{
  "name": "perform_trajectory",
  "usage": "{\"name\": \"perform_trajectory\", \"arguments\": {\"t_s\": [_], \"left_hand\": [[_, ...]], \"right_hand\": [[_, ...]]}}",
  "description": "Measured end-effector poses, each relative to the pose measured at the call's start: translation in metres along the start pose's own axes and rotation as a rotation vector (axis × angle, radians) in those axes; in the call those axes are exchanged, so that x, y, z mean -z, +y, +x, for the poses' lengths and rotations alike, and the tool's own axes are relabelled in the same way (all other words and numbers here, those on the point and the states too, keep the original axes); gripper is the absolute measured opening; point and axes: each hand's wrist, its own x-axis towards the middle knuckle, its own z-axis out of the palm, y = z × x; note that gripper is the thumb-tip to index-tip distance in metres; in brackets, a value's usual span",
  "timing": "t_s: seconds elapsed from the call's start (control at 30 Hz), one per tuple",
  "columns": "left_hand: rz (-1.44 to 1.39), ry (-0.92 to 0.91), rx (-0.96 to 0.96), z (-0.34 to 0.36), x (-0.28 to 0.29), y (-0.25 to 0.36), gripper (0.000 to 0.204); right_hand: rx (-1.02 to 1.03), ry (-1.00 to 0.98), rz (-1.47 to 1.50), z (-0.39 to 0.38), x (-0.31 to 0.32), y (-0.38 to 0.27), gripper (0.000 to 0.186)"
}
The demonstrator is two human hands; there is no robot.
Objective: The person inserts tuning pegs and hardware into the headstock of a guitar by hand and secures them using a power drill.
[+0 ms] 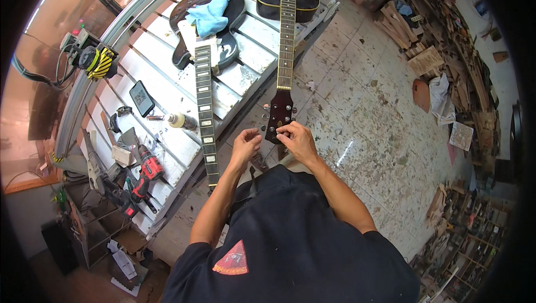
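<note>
A sunburst acoustic guitar (291,5) lies with its body on the far end of the bench and its neck pointing toward me. Its dark headstock (280,108) reaches past the bench edge, with metal tuning machines along both sides. My right hand (300,141) rests at the headstock's right tip, thumb and forefinger pinched close to a tuning post; whatever lies between them is too small to make out. Beside the lowest left tuner, my left hand (245,145) hovers with half-curled fingers apart, and nothing shows in it. No strings can be made out on the neck.
On the slatted white bench (164,82), left of the guitar, lies a dark electric guitar (237,7) under a blue cloth (210,15). Nearer are a phone (142,98), a small bottle (181,120) and a red drill (149,168). Wood scraps (427,60) pile up right.
</note>
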Motion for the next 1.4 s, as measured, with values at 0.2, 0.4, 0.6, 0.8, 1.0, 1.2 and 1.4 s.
{"name": "perform_trajectory", "arguments": {"t_s": [0.2, 0.4, 0.6, 0.8, 1.0, 1.2, 1.4], "left_hand": [[-0.198, -0.156, 0.074, 0.025, -0.007, -0.002, 0.042], [-0.312, -0.138, 0.098, 0.026, -0.013, -0.004, 0.037], [-0.367, -0.153, 0.116, 0.024, -0.010, -0.001, 0.037], [-0.174, -0.092, 0.054, 0.015, -0.004, 0.008, 0.039], [-0.062, -0.174, -0.060, -0.048, 0.034, 0.063, 0.041], [-0.342, 0.023, -0.381, -0.084, 0.128, 0.061, 0.029], [-0.224, 0.825, -0.583, -0.075, 0.215, 0.070, 0.023]], "right_hand": [[0.016, -0.041, -0.077, 0.013, -0.009, 0.000, 0.017], [0.208, -0.022, -0.367, 0.014, -0.018, 0.003, 0.016], [0.251, -0.018, -0.418, 0.007, -0.020, -0.011, 0.024], [0.198, -0.089, -0.268, -0.021, -0.010, -0.008, 0.015], [-0.102, -0.030, -0.059, -0.052, 0.030, 0.012, 0.015], [-0.324, 0.061, -0.020, -0.074, 0.048, 0.050, 0.019], [-0.276, 0.117, 0.050, -0.082, 0.048, 0.075, 0.016]]}}
